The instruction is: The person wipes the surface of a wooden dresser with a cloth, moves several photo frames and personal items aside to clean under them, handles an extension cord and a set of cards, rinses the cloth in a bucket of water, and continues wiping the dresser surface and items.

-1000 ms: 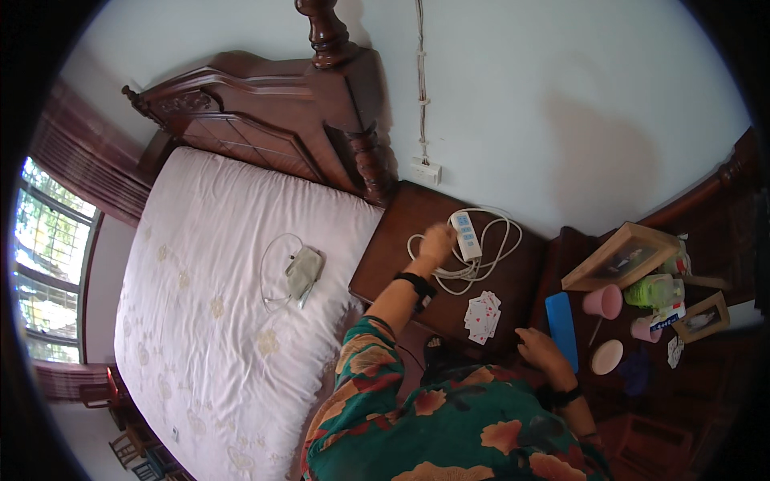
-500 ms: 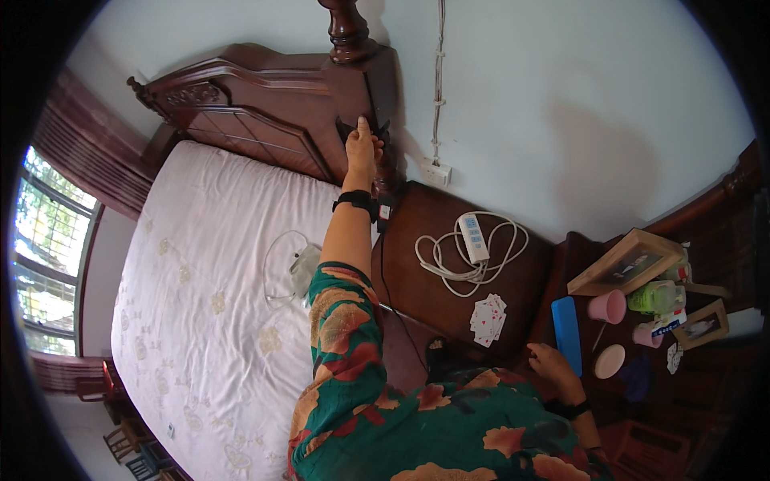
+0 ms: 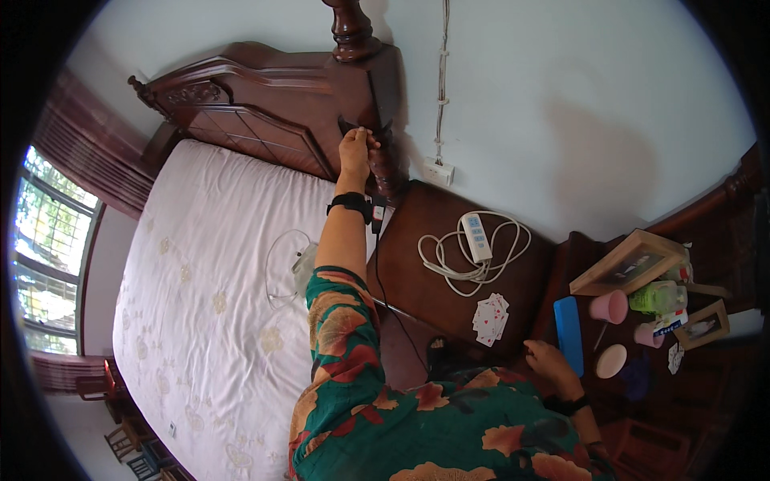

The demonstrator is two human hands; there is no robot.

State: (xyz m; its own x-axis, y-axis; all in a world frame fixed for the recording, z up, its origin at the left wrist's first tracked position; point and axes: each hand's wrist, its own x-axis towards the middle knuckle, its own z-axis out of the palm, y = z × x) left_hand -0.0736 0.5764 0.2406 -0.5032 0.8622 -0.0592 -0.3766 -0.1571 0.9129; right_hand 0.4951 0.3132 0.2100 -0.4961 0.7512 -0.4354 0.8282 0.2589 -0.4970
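My left hand [image 3: 355,151] is stretched out to the near corner post of the dark wooden headboard [image 3: 241,96]. Its fingers are pinched together on a black strip [image 3: 346,125], whose pointed ends stick out on both sides of the hand against the post. What kind of strip it is I cannot make out. Low on the right, my right hand [image 3: 549,362] hangs with loosely bent fingers and no object visible in it. A blue flat case [image 3: 568,335] lies just beside that hand, apart from it.
The bedside cabinet [image 3: 417,232] bears a white power strip [image 3: 476,237] with coiled cable and fanned playing cards [image 3: 490,319]. Picture frames [image 3: 630,263], pink cups [image 3: 609,306] and a green bottle [image 3: 654,297] stand at right. On the bed [image 3: 184,321] lies a pale pouch with tubing [image 3: 303,268].
My left hand has dropped slightly down the post and a little left; its thumb, upright before, is now folded to the fingers. The right hand has hardly moved.
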